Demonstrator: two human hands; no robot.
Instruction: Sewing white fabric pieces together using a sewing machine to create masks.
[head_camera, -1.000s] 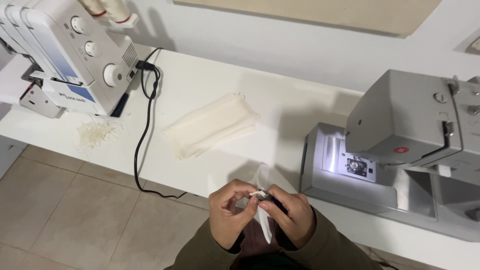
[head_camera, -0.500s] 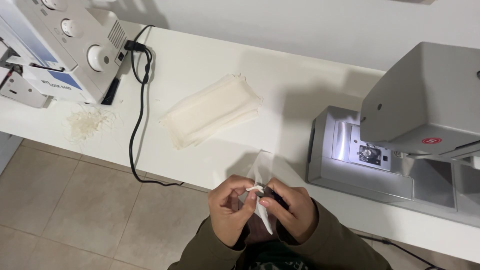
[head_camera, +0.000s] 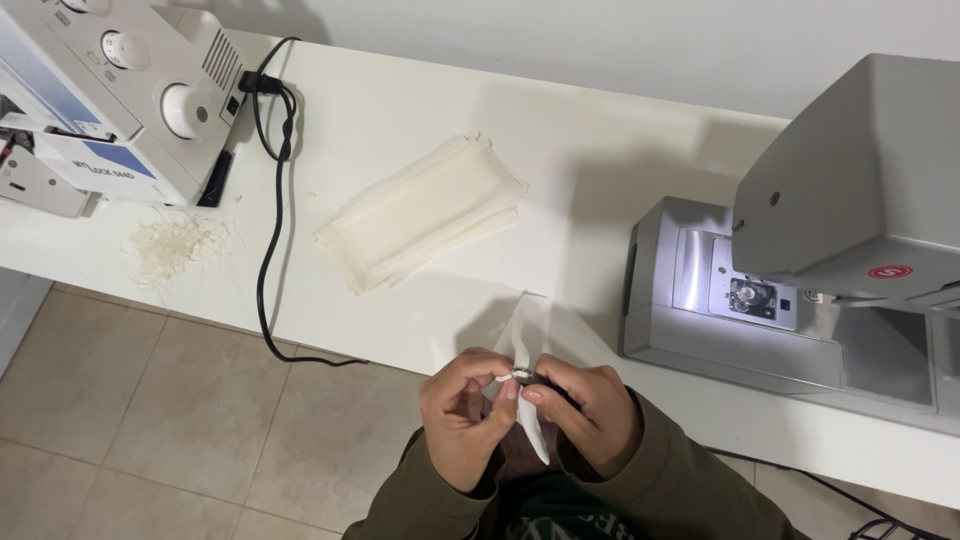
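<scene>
Lower centre of frame: left hand (head_camera: 462, 415) and right hand (head_camera: 590, 410) are both closed, fingertips pinching a narrow white fabric piece (head_camera: 527, 350) with a small dark tool at the pinch, held just off the white surface (head_camera: 620, 150) edge. Risk: the fabric could slip from so fine a grip and drop to the tiled floor (head_camera: 130, 420). Stacked cream fabric (head_camera: 425, 212) lies upper centre, well apart.

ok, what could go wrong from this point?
Both hands, left hand and right hand, pinch a white fabric strip off the table edge; it could slip and drop to the floor. The black cable loops over that edge and might snag. The fabric stack lies unweighted and could get knocked.
</scene>
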